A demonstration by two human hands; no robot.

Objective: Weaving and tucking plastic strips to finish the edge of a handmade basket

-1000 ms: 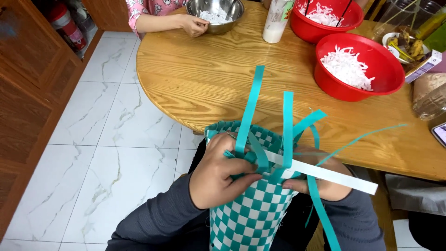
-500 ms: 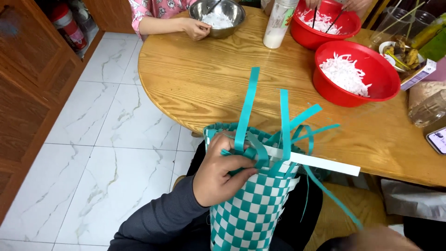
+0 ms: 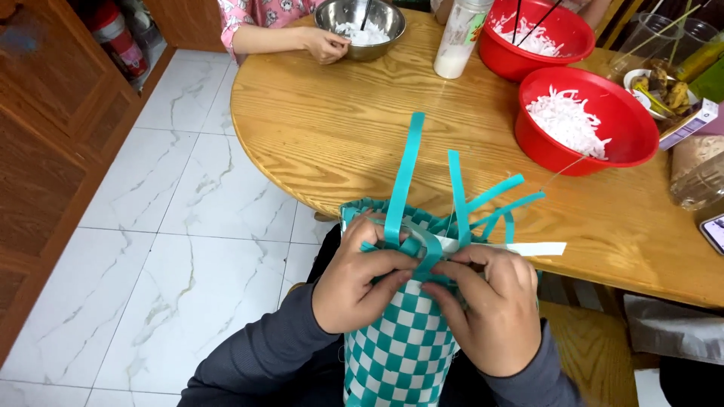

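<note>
A teal and white checkered woven basket (image 3: 400, 350) stands on my lap at the bottom middle. Loose teal strips (image 3: 403, 177) stick up from its rim, and a white strip (image 3: 528, 249) points out to the right. My left hand (image 3: 354, 279) grips the basket's near rim, thumb pressed against a folded teal strip (image 3: 430, 252). My right hand (image 3: 490, 305) meets it from the right, its fingers pinching the same folded strip at the rim. Both sleeves are dark grey.
A round wooden table (image 3: 339, 128) lies just beyond the basket, bearing two red bowls (image 3: 603, 143) of white shreds, a white bottle (image 3: 461, 38) and a steel bowl (image 3: 360, 26). Another person's hand (image 3: 324, 47) rests by the steel bowl. Marble floor and a wooden cabinet (image 3: 53, 151) lie left.
My right hand has come back up onto the basket rim and now pinches the folded teal strip beside my left hand. The long trailing teal strip at the right is gone from sight.
</note>
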